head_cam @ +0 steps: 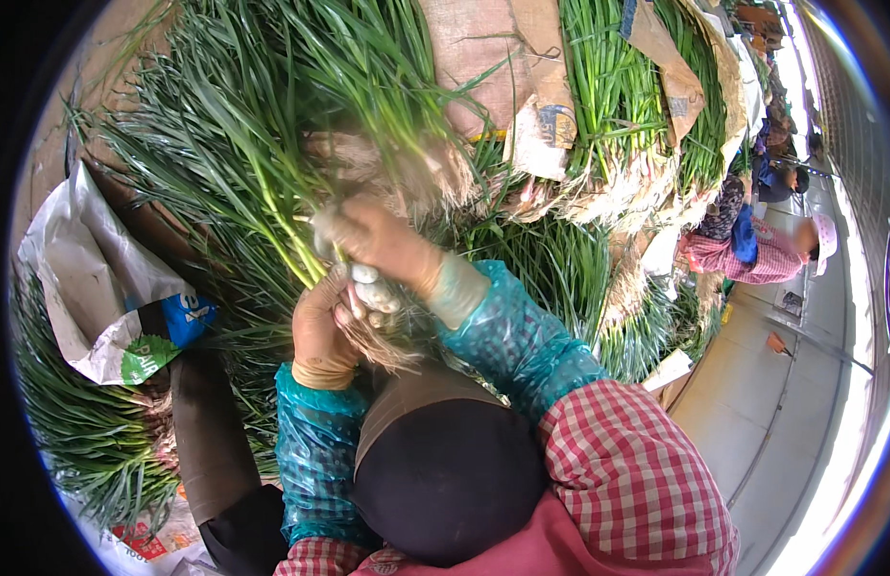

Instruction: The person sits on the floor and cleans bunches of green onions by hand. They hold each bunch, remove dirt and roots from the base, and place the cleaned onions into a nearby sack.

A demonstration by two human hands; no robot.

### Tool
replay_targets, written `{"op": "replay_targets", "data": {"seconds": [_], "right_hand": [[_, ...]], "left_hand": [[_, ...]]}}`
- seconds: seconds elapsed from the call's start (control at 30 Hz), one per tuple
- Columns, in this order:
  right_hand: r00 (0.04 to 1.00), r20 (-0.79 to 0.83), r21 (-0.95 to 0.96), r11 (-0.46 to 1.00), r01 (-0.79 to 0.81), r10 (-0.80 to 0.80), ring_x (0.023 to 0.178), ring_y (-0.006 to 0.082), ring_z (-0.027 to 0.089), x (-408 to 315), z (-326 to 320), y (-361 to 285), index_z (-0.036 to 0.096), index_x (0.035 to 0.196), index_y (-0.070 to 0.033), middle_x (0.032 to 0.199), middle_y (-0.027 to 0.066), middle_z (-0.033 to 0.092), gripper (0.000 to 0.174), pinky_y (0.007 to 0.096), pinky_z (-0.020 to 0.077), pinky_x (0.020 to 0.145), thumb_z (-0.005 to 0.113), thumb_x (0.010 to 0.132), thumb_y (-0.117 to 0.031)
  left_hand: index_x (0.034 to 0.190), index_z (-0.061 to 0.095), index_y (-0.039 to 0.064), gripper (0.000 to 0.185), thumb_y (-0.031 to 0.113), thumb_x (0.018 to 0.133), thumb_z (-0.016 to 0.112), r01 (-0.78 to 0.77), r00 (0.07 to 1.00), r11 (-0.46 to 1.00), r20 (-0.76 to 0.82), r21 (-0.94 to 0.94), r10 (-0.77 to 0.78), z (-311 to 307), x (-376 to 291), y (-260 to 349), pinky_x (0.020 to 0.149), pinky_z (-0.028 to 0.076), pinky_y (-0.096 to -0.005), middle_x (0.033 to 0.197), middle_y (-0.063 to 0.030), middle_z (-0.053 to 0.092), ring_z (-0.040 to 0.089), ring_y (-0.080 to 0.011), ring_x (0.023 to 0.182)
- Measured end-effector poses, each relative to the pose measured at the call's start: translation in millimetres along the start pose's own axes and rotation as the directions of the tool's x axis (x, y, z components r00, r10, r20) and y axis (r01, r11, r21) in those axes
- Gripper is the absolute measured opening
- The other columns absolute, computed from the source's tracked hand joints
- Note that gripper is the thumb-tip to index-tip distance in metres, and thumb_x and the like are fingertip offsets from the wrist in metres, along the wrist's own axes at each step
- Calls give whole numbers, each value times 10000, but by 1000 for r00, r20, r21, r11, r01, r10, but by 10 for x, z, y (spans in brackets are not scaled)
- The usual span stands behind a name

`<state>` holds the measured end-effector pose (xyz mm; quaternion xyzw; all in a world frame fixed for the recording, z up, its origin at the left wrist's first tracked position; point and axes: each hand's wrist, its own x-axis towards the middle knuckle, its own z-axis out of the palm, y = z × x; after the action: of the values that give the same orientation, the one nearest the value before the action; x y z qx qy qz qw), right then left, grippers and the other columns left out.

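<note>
My left hand, in a tan rubber glove, is closed around the lower stems of a small bunch of young garlic plants. Their pale roots hang out past its thumb side, towards my knee. My right hand, gloved alike and slightly blurred, is bent over the same stems just above the left; whether it grips them cannot be told. Several whitish round things, perhaps bulbs, show between the hands. A large heap of leafy green plants lies beyond my hands.
Root-ended bundles lie at the upper right, partly under brown paper sacking. More greens lie right of my hands. A white printed bag and another bundle are at left. A co-worker sits at far right.
</note>
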<state>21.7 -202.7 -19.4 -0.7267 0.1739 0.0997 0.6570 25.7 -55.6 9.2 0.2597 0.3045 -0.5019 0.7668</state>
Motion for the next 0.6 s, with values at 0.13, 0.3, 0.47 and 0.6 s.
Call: {"op": "replay_targets", "data": {"seconds": [0.13,0.3,0.47,0.6], "right_hand": [[937,-253,-618,785,37,-242,606,363,602,-38,46,126,592,766,-65,666,160,604,384,446,469,535,488,948,-387],[821,265,-856,515,-40,505,706,353,641,-688,4,143,617,863,-82,756,148,649,456,449,513,662,500,897,-522],[911,-407,-482,829,-283,75,681,309,637,-489,-469,-58,572,875,-39,755,193,621,454,412,501,624,555,896,-492],[923,-384,-276,951,-142,26,693,243,655,-379,-406,145,592,955,-31,776,161,645,211,348,519,596,589,921,-239]], "left_hand": [[929,598,-25,211,168,942,513,-310,936,942,-134,128,326,56,8,36,502,445,-249,706,-54,589,542,-132,566],[963,606,-36,259,206,960,514,-333,919,914,-137,232,369,244,-124,162,458,342,-223,589,4,472,413,-87,491],[995,601,-17,185,146,942,533,-159,983,981,-74,110,168,14,30,78,454,315,-241,551,24,388,360,-88,474],[1019,602,-39,213,146,940,530,-166,984,978,-49,128,173,123,21,129,490,360,-232,555,20,400,404,-97,498]]}}
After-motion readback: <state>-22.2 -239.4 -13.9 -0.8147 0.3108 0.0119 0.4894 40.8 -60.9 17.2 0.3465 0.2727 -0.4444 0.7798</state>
